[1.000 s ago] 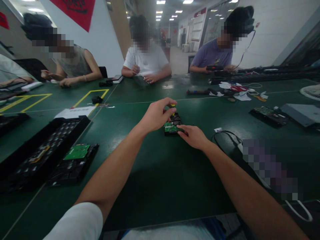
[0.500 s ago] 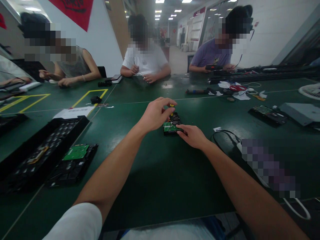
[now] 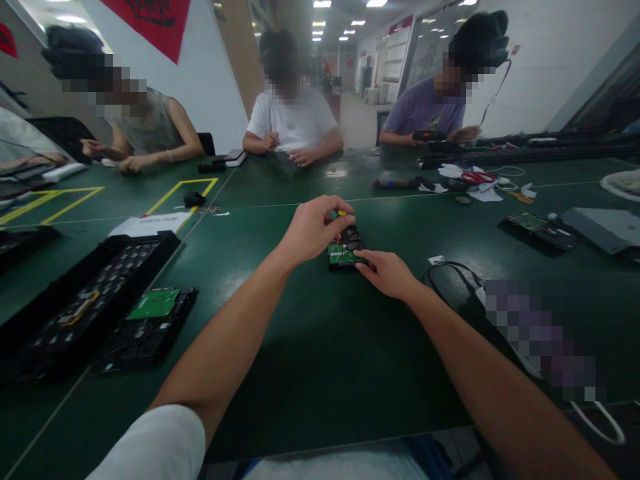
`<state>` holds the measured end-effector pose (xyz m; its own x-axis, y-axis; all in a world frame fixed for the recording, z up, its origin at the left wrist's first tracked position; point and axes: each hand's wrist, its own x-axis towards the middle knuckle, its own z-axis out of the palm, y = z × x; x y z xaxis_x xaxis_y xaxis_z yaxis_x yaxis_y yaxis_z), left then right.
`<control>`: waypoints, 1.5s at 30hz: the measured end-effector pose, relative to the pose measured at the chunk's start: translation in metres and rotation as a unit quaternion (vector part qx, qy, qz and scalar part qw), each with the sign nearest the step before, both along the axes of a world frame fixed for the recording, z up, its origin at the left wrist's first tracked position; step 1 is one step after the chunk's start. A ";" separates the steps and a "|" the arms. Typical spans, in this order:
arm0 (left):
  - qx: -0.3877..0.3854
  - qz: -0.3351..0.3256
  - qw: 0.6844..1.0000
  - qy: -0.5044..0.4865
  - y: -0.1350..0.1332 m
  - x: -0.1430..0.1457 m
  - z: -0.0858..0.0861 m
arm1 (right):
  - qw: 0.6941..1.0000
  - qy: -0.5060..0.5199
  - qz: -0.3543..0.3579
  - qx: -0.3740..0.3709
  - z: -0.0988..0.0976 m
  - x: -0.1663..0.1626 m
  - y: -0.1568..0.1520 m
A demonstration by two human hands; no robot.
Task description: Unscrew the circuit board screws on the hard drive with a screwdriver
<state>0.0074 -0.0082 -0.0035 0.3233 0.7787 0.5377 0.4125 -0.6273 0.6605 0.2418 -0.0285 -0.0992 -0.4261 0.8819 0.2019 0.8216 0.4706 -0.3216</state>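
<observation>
Left hand [image 3: 313, 230] pinches screwdriver [image 3: 343, 215] over hard drive [image 3: 344, 253].

Your table [image 3: 310, 347] is dark green with thin pale lines and a yellow box outline [image 3: 181, 189] painted on it. The little board [image 3: 342, 255] under your fingers is bright green on a black block. The tool tip [image 3: 342, 213] by your thumb looks yellow, maybe. Your sleeve [image 3: 155, 445] is white. The tray [image 3: 80, 303] beside you is black, next to another green board [image 3: 153, 304]. A red banner [image 3: 155, 20] hangs on the white wall.
</observation>
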 end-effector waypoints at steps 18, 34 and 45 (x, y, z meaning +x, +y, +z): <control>-0.018 -0.002 1.000 -0.018 0.000 -0.001 0.000 | 1.000 -0.013 -0.010 -0.016 0.005 -0.002 -0.003; -0.089 -0.026 0.995 -0.035 -0.004 0.001 0.006 | 1.000 -0.013 -0.009 -0.014 0.004 -0.001 -0.002; -0.091 -0.028 0.994 -0.058 -0.005 0.003 0.004 | 1.000 -0.007 -0.007 -0.007 0.001 -0.001 -0.001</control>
<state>0.0104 -0.0132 0.0009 0.3137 0.8485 0.4262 0.2951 -0.5137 0.8056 0.2410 -0.0299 -0.0984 -0.4162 0.8905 0.1839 0.8329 0.4545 -0.3156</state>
